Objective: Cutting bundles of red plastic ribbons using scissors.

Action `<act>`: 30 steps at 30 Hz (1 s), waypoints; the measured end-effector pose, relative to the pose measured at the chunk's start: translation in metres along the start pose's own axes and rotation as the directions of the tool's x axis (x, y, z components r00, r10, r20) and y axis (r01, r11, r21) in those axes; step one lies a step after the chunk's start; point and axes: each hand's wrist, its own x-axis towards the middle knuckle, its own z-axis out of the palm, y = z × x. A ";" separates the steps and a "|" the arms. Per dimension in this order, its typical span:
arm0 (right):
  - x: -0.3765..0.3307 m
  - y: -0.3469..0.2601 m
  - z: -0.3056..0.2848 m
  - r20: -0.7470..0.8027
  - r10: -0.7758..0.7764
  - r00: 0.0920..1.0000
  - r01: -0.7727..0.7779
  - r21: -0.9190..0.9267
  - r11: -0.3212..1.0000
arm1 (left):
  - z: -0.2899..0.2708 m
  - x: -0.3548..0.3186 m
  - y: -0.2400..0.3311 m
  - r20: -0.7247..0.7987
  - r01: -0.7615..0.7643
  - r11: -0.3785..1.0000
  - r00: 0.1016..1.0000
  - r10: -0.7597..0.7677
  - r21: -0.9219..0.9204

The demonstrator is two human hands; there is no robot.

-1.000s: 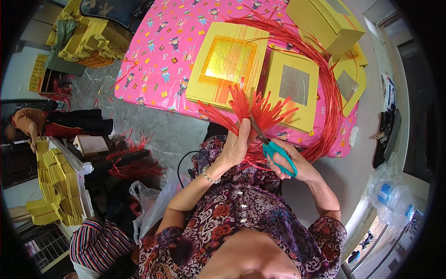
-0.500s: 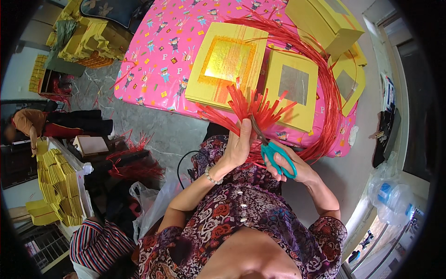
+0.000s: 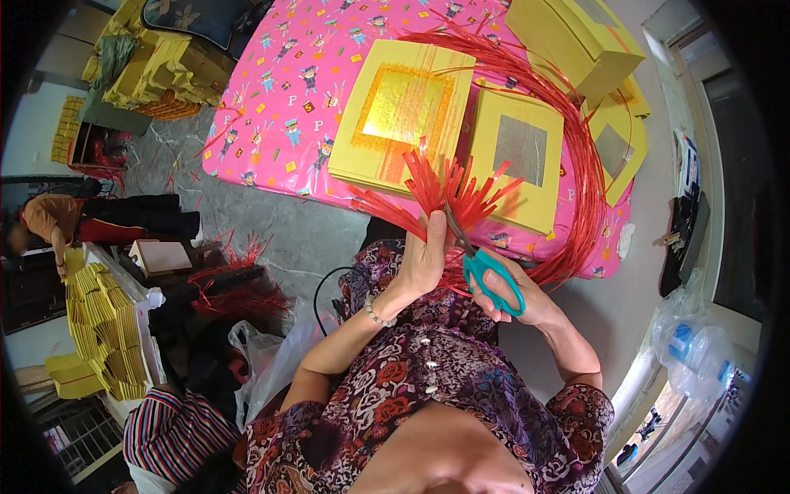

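the pink patterned table [image 3: 271, 99] spans twelve o'clock, yellow foil-faced paper stacks [image 3: 403, 115] on it. since a second ago little has shifted: the left hand [image 3: 424, 255] still grips the fanned red strips [image 3: 448, 193], centre; the right hand [image 3: 510, 292] keeps the teal-handled scissors [image 3: 485, 267], blades up among them, so cutting continues.

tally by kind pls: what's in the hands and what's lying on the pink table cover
Red strip bundles: 2, one fanned in the left hand, bundle; one long loop on the cover.
Teal-handled scissors: 1, in the right hand.
Gold-foil paper stacks: 1.
Silver-foil paper stacks: 2, and.
Plain yellow blocks: 1.
Total: 7.
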 end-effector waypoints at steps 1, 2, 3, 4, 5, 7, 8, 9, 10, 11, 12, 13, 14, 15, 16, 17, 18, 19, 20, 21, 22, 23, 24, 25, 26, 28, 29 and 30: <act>0.000 -0.001 0.000 -0.004 0.017 1.000 -0.017 0.006 1.000 | 0.000 0.000 -0.001 0.001 0.002 1.000 1.000 -0.002 0.000; -0.001 -0.001 0.000 -0.008 0.032 0.999 -0.032 0.009 0.999 | 0.001 0.000 -0.002 -0.026 -0.006 1.000 1.000 0.007 0.028; -0.001 -0.001 -0.001 -0.008 0.032 0.999 -0.031 0.009 0.999 | 0.001 -0.001 -0.003 -0.053 -0.013 0.998 0.998 0.016 0.055; 0.000 0.001 -0.002 -0.012 0.025 1.000 -0.025 -0.005 1.000 | 0.001 -0.001 -0.005 -0.052 -0.014 0.998 0.998 0.016 0.055; 0.000 0.001 -0.003 -0.015 0.019 1.000 -0.019 -0.019 1.000 | 0.000 0.000 -0.007 -0.043 -0.002 0.999 0.999 0.004 0.044; 0.000 -0.002 -0.004 -0.007 0.046 0.999 -0.046 0.004 0.999 | 0.000 0.000 -0.008 -0.035 0.009 0.999 0.999 -0.008 0.034; 0.000 -0.003 -0.004 0.000 0.073 0.997 -0.073 0.028 0.997 | 0.001 0.000 -0.008 -0.039 -0.002 1.000 0.999 0.003 0.023; 0.000 -0.002 -0.005 -0.001 0.073 0.997 -0.073 0.028 0.997 | 0.001 0.000 -0.008 -0.043 -0.012 1.000 0.999 0.013 0.011; 0.000 0.000 -0.006 0.014 0.043 0.999 -0.044 0.051 0.998 | 0.001 0.000 -0.007 -0.043 -0.012 1.000 0.999 0.012 0.011; 0.000 0.001 -0.007 0.029 0.012 1.000 -0.014 0.074 0.997 | 0.000 0.000 -0.007 -0.016 -0.001 1.000 1.000 0.001 0.009; 0.000 0.001 -0.008 0.028 0.012 1.000 -0.014 0.074 0.997 | -0.001 0.000 -0.006 0.011 0.010 1.000 1.000 -0.010 0.006; 0.000 0.001 -0.008 0.035 -0.005 0.999 0.003 0.070 0.998 | -0.002 0.000 -0.006 0.011 0.010 1.000 1.000 -0.010 0.006; 0.000 0.001 -0.009 0.044 -0.023 0.999 0.020 0.066 0.998 | -0.002 0.000 -0.006 0.028 0.009 1.000 1.000 -0.010 0.014; 0.001 0.001 -0.009 0.044 -0.023 0.999 0.020 0.067 0.998 | -0.002 -0.001 -0.006 0.045 0.009 1.000 0.999 -0.010 0.021; 0.001 0.001 -0.010 0.038 -0.016 0.999 0.014 0.065 0.998 | -0.001 -0.001 -0.005 0.046 0.008 1.000 0.999 -0.009 0.022; 0.001 0.001 -0.010 0.031 -0.009 0.999 0.007 0.064 0.998 | 0.001 -0.001 -0.002 0.021 -0.014 1.000 1.000 0.014 0.008; 0.001 0.002 -0.011 0.031 -0.010 0.999 0.008 0.065 0.998 | 0.003 -0.001 -0.001 -0.004 -0.036 0.999 0.999 0.036 -0.006; 0.002 0.003 -0.012 0.044 0.003 0.999 -0.007 0.083 0.996 | 0.002 -0.001 -0.003 -0.003 -0.036 0.999 0.999 0.036 -0.005; 0.002 0.003 -0.012 0.058 0.016 0.998 -0.022 0.101 0.995 | 0.000 -0.002 -0.006 0.003 -0.037 0.999 0.999 0.036 0.030; 0.002 0.003 -0.012 0.059 0.016 0.998 -0.022 0.101 0.995 | -0.002 -0.002 -0.008 0.010 -0.037 0.997 0.999 0.036 0.065; 0.002 0.003 -0.012 0.061 0.021 0.998 -0.028 0.115 0.993 | -0.002 -0.002 -0.010 0.010 -0.037 0.997 0.999 0.037 0.065; 0.002 0.004 -0.013 0.063 0.027 0.998 -0.035 0.129 0.991 | -0.002 -0.002 -0.011 0.009 -0.042 0.996 0.999 0.042 0.081; 0.002 0.004 -0.013 0.063 0.027 0.998 -0.035 0.128 0.991 | -0.002 -0.002 -0.010 0.008 -0.047 0.994 0.999 0.047 0.097; 0.001 0.005 -0.012 0.065 0.030 0.997 -0.039 0.141 0.989 | -0.001 -0.003 -0.010 0.008 -0.048 0.994 0.999 0.047 0.096; 0.002 0.005 -0.013 0.067 0.033 0.997 -0.043 0.154 0.987 | 0.001 -0.004 -0.006 -0.014 -0.046 0.997 0.999 0.047 0.066; 0.001 0.005 -0.013 0.073 0.034 0.997 -0.046 0.165 0.985 | 0.000 -0.004 -0.006 -0.035 -0.044 0.998 0.998 0.045 0.035; 0.001 0.005 -0.013 0.080 0.035 0.996 -0.049 0.175 0.983 | -0.003 -0.003 -0.008 -0.002 -0.023 0.999 1.000 0.023 0.049; 0.000 0.005 -0.013 0.080 0.035 0.996 -0.049 0.174 0.984 | -0.005 -0.003 -0.009 0.031 -0.003 0.998 1.000 0.001 0.064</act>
